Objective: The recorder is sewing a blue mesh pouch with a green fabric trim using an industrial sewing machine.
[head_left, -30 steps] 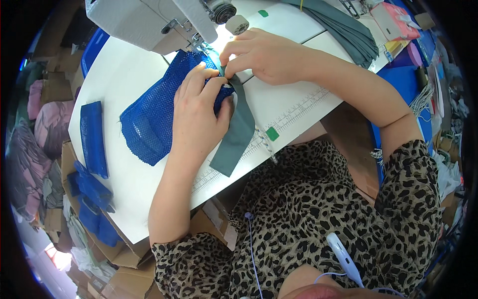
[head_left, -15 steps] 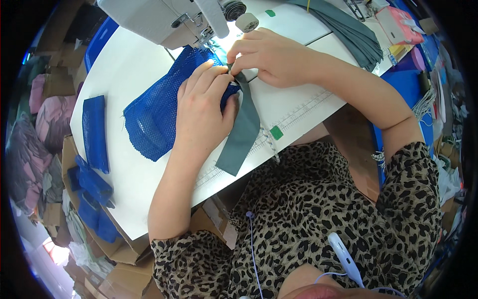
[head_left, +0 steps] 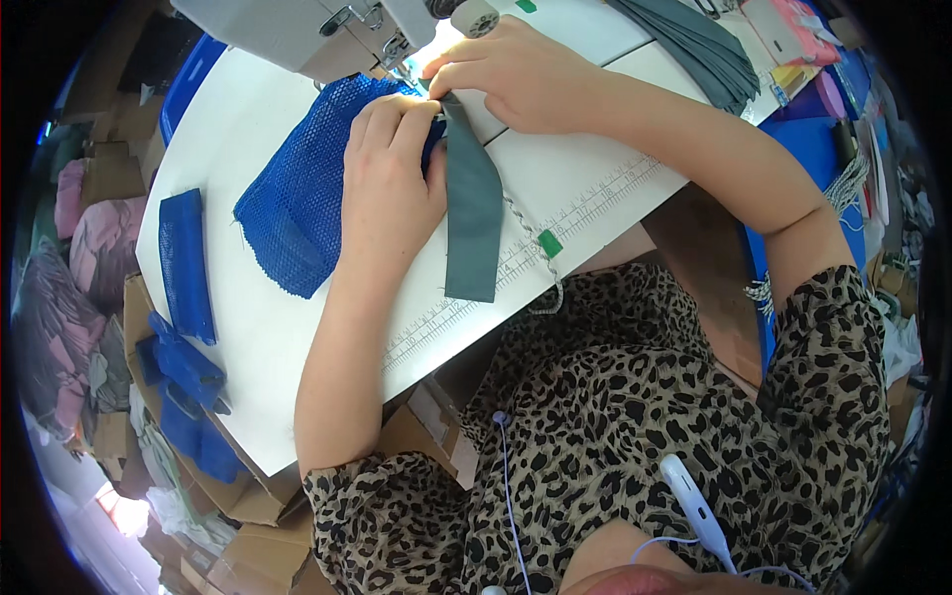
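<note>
Under the head of a white sewing machine [head_left: 297,35], a piece of blue mesh fabric [head_left: 297,188] lies on the table. My left hand [head_left: 392,183] rests over its right edge, fingers bent and pressed on the mesh close to the presser foot [head_left: 407,71]. A grey-green fabric strip [head_left: 474,223] runs from the needle area toward the table's front edge. Its upper end is pinched in the fingertips of my right hand [head_left: 521,79], right beside the foot. A thin twisted cord [head_left: 526,228] trails out to the right of the strip. My fingers cover the spot where strip and mesh meet.
A folded blue mesh piece [head_left: 185,263] lies at the table's left. At far right are a stack of grey-green strips [head_left: 694,50] and a pink box [head_left: 788,35]. A cardboard box with blue pieces [head_left: 198,436] stands off the left edge. Ruler markings [head_left: 585,213] line the front.
Both hands have moved a little away from me, toward the machine, with the mesh and strip. The strip's loose end has swung to hang straighter, and more of the cord shows.
</note>
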A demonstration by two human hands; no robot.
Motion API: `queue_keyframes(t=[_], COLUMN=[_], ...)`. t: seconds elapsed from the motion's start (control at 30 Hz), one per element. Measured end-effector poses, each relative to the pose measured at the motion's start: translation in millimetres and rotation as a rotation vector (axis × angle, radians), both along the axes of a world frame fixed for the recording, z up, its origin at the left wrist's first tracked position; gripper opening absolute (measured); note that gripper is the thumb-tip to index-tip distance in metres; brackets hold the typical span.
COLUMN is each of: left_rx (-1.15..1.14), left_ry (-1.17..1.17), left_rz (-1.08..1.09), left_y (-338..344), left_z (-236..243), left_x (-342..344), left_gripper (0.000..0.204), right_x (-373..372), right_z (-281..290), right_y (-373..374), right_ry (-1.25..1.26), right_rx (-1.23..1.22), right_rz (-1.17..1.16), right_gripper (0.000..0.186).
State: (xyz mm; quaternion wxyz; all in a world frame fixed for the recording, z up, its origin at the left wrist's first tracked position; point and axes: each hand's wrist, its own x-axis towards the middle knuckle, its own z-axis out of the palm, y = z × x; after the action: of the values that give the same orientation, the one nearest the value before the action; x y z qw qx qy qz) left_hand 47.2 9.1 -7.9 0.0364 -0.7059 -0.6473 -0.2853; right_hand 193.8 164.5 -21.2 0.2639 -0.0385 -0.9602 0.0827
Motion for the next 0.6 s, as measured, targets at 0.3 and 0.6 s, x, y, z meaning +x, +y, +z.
queue_keyframes(t=[0.3,0.6], left_rx=[0.043,-0.346], left_ry=[0.085,-0.207], left_rz=[0.389,0.346], left_y=[-18.2,-15.9], left_z=[17.3,21.7], left_x=[2.5,-11.2], left_gripper=[0.063,0.027], right_x=[1.6,2.8], right_z=[14.9,20.9], right_y=[-3.9,-8.7], right_ry=[-0.266,-0.163], right_rx=[-0.111,-0.207], right_rz=[-0.021,0.156], right_gripper=[0.038,0.039])
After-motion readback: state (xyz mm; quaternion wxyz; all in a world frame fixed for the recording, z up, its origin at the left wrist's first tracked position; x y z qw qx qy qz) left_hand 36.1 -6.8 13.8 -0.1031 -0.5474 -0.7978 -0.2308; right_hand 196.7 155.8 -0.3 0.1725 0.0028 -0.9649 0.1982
